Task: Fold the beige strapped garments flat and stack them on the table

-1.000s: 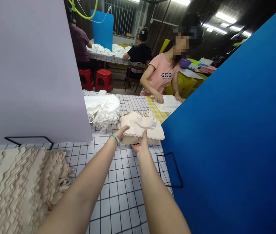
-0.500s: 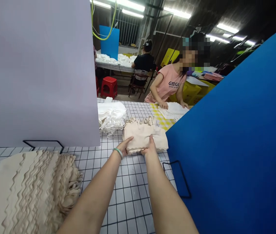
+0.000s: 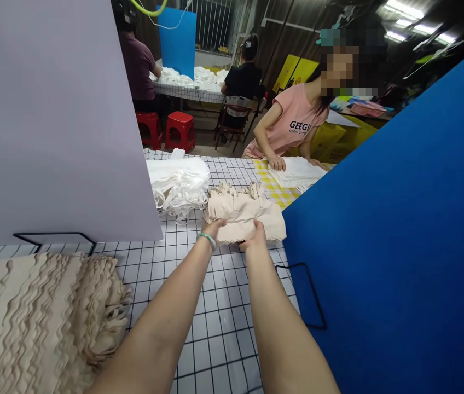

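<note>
A stack of beige strappy garments (image 3: 248, 210) with a wavy near edge lies across the gridded tabletop, its thin straps bunched on the far side. My left hand (image 3: 214, 228), with a pale green bangle at the wrist, grips the near left part, thumb on top. Along the same near edge my right hand (image 3: 255, 235) is closed on it, thumb pressing the cloth and fingers tucked beneath. The fingers of both hands are mostly hidden under the stack. Creases run across the top layer between and beyond my thumbs.
White strappy garments (image 3: 178, 183) lie left of the beige stack. A larger beige pile (image 3: 30, 317) spreads at the near left. A white panel (image 3: 59, 120) and a blue panel (image 3: 400, 230) flank the table. Opposite, a person in pink (image 3: 293, 123) handles white cloth (image 3: 297, 171).
The top layer of the beige stack has become more creased under my thumbs. My hands keep hold at its near edge. The view has shifted, showing more of another person at the far left.
</note>
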Motion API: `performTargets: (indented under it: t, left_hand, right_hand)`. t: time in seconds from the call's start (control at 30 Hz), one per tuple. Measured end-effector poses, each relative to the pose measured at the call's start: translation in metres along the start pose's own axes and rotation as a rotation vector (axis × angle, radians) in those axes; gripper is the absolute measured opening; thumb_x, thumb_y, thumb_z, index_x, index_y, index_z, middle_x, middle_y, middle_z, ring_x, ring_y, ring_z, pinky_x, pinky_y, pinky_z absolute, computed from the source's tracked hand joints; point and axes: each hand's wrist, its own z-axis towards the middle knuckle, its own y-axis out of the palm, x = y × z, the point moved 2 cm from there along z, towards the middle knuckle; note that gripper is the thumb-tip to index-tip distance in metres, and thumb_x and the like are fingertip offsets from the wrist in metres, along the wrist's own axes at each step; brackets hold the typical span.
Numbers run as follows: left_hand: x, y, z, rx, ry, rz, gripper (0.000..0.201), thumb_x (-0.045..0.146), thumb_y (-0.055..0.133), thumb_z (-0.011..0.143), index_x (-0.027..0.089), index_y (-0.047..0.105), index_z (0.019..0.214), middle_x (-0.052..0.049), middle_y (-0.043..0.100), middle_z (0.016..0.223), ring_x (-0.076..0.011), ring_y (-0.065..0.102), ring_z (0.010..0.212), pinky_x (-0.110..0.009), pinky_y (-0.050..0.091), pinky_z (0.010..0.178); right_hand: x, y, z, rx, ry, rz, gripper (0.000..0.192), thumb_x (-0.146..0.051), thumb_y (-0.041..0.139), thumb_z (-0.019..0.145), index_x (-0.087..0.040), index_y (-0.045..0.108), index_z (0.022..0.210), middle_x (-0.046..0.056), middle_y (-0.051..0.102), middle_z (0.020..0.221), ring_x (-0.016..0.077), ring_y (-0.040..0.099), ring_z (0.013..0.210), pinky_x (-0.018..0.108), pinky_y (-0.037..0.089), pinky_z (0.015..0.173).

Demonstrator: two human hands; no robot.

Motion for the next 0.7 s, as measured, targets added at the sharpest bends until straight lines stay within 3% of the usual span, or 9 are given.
performTargets:
  t: [0.17,0.33,0.5,0.6,0.7]
  left_hand:
    - [-0.007,-0.007,-0.027,0.112,0.108,0.050,0.040,0.004,0.077,0.052,0.012,0.071,0.091,-0.009,0.075,0.080,-0.0266,0.072,0.086,-0.034,0.059,0.075]
    - [-0.030,-0.029,-0.102,0.120,0.177,0.031,0.040,0.006,0.076,0.054,0.013,0.073,0.093,-0.010,0.077,0.094,-0.0276,0.072,0.094,-0.034,0.058,0.081]
    - [-0.071,-0.096,-0.203,0.140,0.211,-0.024,0.055,0.012,0.078,0.053,0.012,0.072,0.108,-0.013,0.075,0.109,-0.0300,0.069,0.105,-0.036,0.056,0.089]
    - [-0.094,-0.150,-0.273,0.150,0.145,-0.009,0.060,0.017,0.080,0.053,0.013,0.072,0.112,-0.014,0.074,0.114,-0.0313,0.068,0.108,-0.038,0.054,0.093]
    - [-0.114,-0.210,-0.345,0.193,0.045,0.050,0.060,0.022,0.083,0.055,0.014,0.072,0.113,-0.014,0.073,0.117,-0.0325,0.066,0.112,-0.039,0.052,0.096]
  right_hand:
    - [0.005,-0.016,-0.016,-0.107,-0.042,0.049,0.046,-0.053,0.059,0.083,-0.021,0.065,0.116,0.006,0.074,0.097,0.0246,0.071,0.091,0.047,0.059,0.082]
    - [0.020,-0.045,-0.056,-0.105,-0.022,0.042,0.046,-0.050,0.065,0.084,-0.018,0.067,0.117,0.009,0.075,0.101,0.0265,0.070,0.101,0.046,0.058,0.088]
    - [0.081,-0.105,-0.126,-0.145,0.053,-0.048,0.039,-0.044,0.064,0.088,-0.020,0.068,0.118,0.005,0.075,0.112,0.0225,0.068,0.111,0.041,0.057,0.095]
    - [0.126,-0.159,-0.183,-0.173,0.060,-0.119,0.046,-0.045,0.069,0.083,-0.025,0.066,0.124,0.003,0.072,0.122,0.0210,0.066,0.116,0.039,0.056,0.098]
    - [0.169,-0.217,-0.249,-0.110,0.163,-0.199,0.055,-0.044,0.074,0.079,-0.031,0.062,0.131,-0.001,0.068,0.129,0.0197,0.065,0.118,0.037,0.058,0.096]
